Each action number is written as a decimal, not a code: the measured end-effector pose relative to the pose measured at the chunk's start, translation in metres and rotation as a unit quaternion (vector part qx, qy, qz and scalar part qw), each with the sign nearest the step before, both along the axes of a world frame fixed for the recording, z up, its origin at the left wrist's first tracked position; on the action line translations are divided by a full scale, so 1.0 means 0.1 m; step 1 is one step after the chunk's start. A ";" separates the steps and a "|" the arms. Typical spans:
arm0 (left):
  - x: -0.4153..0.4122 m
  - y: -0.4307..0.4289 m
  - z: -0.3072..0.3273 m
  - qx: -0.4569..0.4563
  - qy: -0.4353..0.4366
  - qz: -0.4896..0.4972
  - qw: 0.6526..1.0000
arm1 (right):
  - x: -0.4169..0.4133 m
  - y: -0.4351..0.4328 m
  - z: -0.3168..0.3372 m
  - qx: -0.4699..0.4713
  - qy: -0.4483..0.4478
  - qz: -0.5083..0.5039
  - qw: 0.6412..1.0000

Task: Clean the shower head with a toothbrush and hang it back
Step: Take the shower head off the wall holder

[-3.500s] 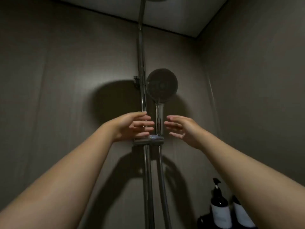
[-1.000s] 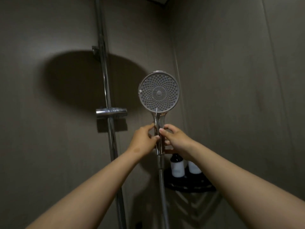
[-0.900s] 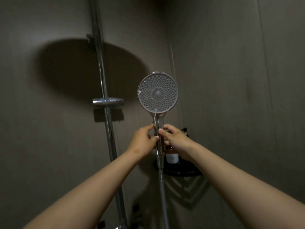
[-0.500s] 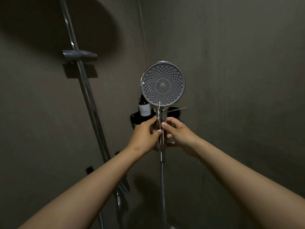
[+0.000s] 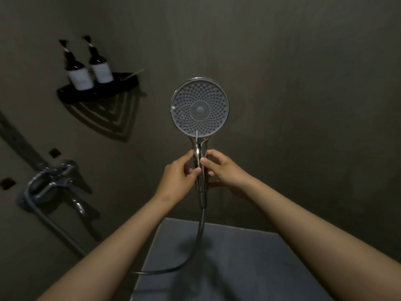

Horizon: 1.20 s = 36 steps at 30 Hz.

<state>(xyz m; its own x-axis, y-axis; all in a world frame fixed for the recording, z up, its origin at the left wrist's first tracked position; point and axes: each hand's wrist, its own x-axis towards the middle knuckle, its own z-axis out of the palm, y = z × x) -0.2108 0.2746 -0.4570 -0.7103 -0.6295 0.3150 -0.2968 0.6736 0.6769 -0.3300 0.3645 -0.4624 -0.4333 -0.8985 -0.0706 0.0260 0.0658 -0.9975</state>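
A round chrome shower head faces me at the centre of the view, its grey nozzle plate upright. My left hand and my right hand both grip its chrome handle from either side, fingers curled round it. A metal hose hangs from the handle and curves down to the left. A thin pale stick, possibly the toothbrush, pokes out of the black corner shelf at upper left.
Two dark pump bottles with white labels stand on the corner shelf. A chrome mixer tap is on the left wall, blurred. A grey floor patch lies below. Dark walls surround me.
The view has swung down and right: the shelf and bottles moved to the upper left, the tap and floor came into view, the rail bracket left. Both hands still hold the handle.
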 end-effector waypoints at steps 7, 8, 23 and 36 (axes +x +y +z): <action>-0.31 1.00 -0.48 0.040 -0.018 -0.090 0.995 | -0.18 1.18 -0.41 0.045 -0.051 -0.065 0.996; -0.33 1.14 -0.55 0.045 -0.025 -0.099 0.994 | -0.18 1.35 -0.48 0.046 -0.060 -0.070 0.995; -0.04 2.36 -1.24 0.170 -0.149 -0.163 0.960 | 0.33 2.72 -1.19 0.097 -0.171 -0.119 0.973; 0.33 2.51 -1.41 0.252 -0.110 -0.149 0.950 | 0.75 2.74 -1.43 0.083 -0.214 -0.212 0.950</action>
<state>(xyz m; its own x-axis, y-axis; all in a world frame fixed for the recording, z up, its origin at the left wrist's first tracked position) -0.1782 0.5254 -0.5978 -0.8944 -0.4216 -0.1494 -0.3151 0.3569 0.8794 -0.2548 0.6384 -0.6055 -0.6537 -0.6101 -0.4477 0.4865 0.1143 -0.8662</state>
